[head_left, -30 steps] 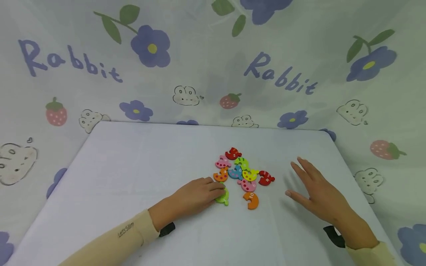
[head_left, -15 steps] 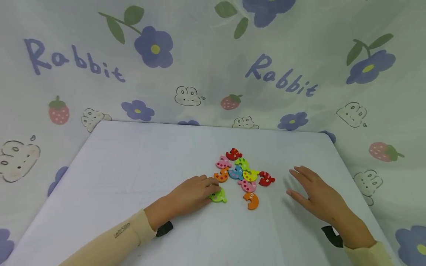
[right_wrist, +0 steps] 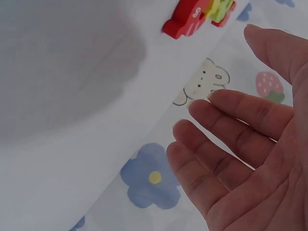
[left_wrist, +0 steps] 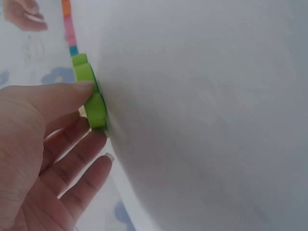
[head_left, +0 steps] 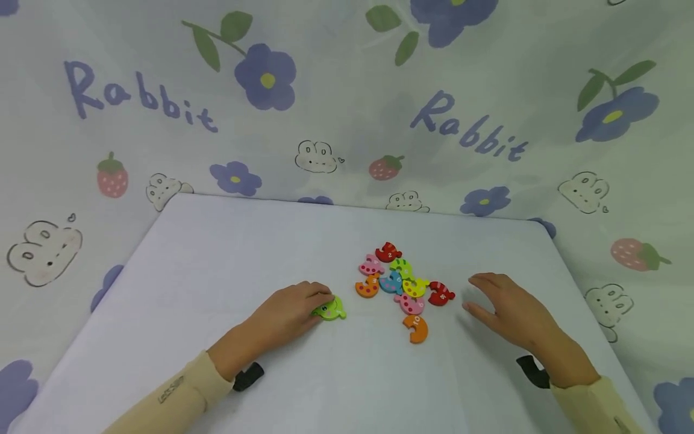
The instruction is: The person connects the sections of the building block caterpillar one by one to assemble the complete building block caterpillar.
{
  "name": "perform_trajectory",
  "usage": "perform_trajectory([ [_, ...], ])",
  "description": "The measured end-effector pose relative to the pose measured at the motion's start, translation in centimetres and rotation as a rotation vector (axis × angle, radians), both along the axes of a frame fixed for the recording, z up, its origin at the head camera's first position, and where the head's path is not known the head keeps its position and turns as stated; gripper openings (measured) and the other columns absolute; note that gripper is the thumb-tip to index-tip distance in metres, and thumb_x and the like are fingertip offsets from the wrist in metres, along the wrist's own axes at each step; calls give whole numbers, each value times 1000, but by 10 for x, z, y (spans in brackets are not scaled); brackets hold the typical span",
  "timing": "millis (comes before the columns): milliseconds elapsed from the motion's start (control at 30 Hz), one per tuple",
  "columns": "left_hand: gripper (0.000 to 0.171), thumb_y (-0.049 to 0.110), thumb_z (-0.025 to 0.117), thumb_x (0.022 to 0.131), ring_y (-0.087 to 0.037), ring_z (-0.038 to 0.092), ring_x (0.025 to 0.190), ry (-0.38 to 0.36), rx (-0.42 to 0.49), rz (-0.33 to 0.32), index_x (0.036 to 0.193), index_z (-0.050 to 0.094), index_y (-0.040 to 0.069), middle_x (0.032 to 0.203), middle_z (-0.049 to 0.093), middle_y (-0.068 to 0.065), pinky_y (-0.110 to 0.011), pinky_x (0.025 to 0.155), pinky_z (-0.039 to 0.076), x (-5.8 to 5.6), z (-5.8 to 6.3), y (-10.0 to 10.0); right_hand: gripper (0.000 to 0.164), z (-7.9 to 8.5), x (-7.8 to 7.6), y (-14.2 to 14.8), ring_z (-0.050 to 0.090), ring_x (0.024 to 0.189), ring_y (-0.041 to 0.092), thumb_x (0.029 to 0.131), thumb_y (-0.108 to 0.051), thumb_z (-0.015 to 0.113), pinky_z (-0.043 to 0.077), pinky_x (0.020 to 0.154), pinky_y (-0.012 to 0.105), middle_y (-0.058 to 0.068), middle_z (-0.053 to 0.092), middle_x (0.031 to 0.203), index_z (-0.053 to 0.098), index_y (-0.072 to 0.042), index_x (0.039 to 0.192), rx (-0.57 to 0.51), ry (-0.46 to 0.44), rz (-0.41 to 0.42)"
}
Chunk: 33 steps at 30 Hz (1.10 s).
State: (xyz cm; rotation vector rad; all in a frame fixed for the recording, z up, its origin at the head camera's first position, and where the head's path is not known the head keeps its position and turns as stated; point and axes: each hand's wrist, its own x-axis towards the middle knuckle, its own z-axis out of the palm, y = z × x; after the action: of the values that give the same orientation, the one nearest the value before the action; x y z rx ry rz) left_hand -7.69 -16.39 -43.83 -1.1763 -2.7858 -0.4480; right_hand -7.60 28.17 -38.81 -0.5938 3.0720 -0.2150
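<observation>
My left hand (head_left: 284,310) pinches a light green puzzle piece (head_left: 333,310) with a printed face, over the white table left of the other pieces. In the left wrist view, the thumb presses one side of this thick green piece (left_wrist: 97,111), with fingers behind it. My right hand (head_left: 509,307) is held over the table's right side, fingers loosely extended and holding nothing. Nearest to it lies a red striped piece (head_left: 441,294), whose red end (right_wrist: 185,19) shows at the top of the right wrist view.
Several coloured, numbered pieces lie clustered right of centre, among them a blue one (head_left: 390,282), a red one (head_left: 387,252) and an orange one (head_left: 367,286). An orange piece marked 10 (head_left: 417,331) lies nearer the front. A patterned cloth (head_left: 336,108) hangs behind the white table (head_left: 244,241).
My left hand has drawn the green piece leftward, away from the cluster. The right hand has shifted only slightly, its fingers a little lower. The head view has turned slightly left.
</observation>
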Motion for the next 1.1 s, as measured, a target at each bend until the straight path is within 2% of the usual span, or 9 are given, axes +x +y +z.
perform_trajectory([
  [267, 43, 5, 83, 88, -24, 65, 118, -13, 41, 73, 130, 71, 6, 133, 66, -4, -40, 95, 55, 5, 2, -16, 59, 5, -26, -22, 55, 129, 43, 92, -32, 81, 50, 101, 60, 23, 62, 137, 63, -1, 139, 6, -33, 8],
  [433, 44, -4, 77, 88, -26, 67, 115, 38, 33, 128, 131, 72, 5, 135, 67, -6, -40, 91, 57, 6, 0, -24, 59, 16, -46, -41, 55, 130, 42, 93, -31, 80, 50, 101, 60, 23, 61, 139, 63, 0, 140, 9, -41, 27],
  [767, 49, -10, 80, 83, -27, 67, 112, 83, 34, 189, 130, 72, 3, 134, 69, -8, -39, 87, 58, 6, 0, -34, 62, 29, -85, -85, 53, 134, 41, 94, -35, 79, 47, 105, 58, 23, 59, 143, 61, -1, 143, 70, -82, 61],
  [967, 49, -12, 79, 82, -28, 69, 113, 111, 44, 187, 129, 73, 2, 136, 68, -9, -40, 87, 59, 7, -3, -38, 63, 27, -109, -113, 54, 133, 41, 95, -37, 78, 47, 107, 57, 22, 59, 143, 60, -1, 143, 93, -125, 60],
  [1100, 47, -14, 77, 82, -30, 69, 113, 130, 29, 207, 127, 72, -2, 138, 66, -11, -40, 87, 59, 8, -5, -40, 64, 17, -120, -125, 56, 130, 41, 96, -40, 77, 48, 106, 57, 23, 60, 140, 60, 1, 142, 80, -197, 2],
])
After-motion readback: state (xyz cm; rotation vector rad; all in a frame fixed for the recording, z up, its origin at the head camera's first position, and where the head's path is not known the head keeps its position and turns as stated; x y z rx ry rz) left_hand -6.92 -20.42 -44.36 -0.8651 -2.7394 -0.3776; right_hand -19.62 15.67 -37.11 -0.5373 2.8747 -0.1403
